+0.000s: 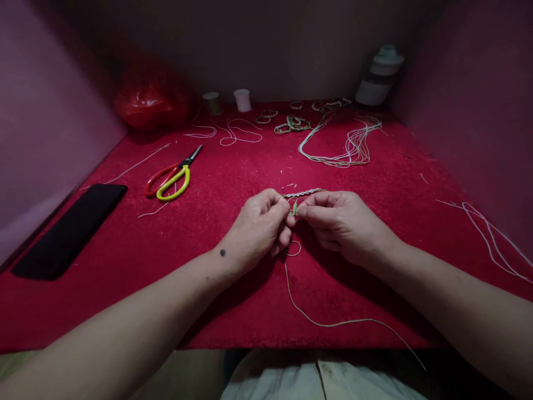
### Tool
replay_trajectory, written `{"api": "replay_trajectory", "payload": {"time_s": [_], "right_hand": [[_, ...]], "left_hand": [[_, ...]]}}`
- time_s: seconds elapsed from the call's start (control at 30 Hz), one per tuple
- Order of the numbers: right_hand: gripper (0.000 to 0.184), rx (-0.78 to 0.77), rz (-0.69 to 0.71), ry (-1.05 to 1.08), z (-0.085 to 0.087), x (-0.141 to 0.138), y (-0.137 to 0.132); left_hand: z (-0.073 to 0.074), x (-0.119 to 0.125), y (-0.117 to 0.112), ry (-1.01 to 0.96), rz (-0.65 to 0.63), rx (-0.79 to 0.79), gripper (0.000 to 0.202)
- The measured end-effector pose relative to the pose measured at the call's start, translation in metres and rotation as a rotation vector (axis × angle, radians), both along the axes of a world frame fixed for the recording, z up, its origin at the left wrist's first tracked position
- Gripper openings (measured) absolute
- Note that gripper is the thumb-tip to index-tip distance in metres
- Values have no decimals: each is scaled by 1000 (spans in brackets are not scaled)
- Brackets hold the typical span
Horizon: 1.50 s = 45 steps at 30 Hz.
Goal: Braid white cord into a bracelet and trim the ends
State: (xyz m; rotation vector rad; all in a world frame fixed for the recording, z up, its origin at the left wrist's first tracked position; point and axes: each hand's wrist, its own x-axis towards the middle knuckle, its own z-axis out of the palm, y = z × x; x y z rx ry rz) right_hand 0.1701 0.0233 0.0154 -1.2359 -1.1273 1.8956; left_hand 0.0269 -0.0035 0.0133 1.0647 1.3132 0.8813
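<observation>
Close together near the middle of the red cloth, my left hand [266, 219] and my right hand [341, 219] both pinch a thin green cord. Between the fingertips a short knotted part of the green cord [295, 208] shows. A braided whitish strand [302, 194] runs just behind the fingers, joined to the same piece as far as I can see. The cord's loose tail [316, 323] makes a small loop under my left hand, then trails toward the front edge at the right. Finger overlap hides part of the knot.
Scissors [175, 178] with red and yellow handles and a black phone [70, 230] lie to the left. At the back are a red plastic bag [152, 103], two thread spools [242, 101], braided loops [293, 124], bundled cords [333, 161] and a bottle [378, 78]. White cords [487, 228] lie right.
</observation>
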Motion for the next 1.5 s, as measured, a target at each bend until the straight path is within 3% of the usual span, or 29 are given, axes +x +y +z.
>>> {"api": "replay_trajectory", "payload": {"time_s": [0.37,0.6,0.7,0.8,1.0,1.1,1.5], "right_hand": [[17,30,54,41,-7,6,1],[24,87,-44,25,-6,5,4],[23,177,-79,-14,-5,7,5],[23,268,-43,-73,-5,7,4],[18,444,5,-180,-5,7,2],[16,478,9,-201,-6,8,2],[17,264,18,-15,-2,9,4]], "left_hand": [[-1,-3,1,29,-23,37,19],[1,-7,4,66,24,6,17],[4,-10,4,146,150,135,5],[7,-10,1,211,211,335,13],[3,-4,-3,180,-5,297,17],[0,-4,-1,156,-29,276,8],[9,-6,0,164,-56,124,13]]}}
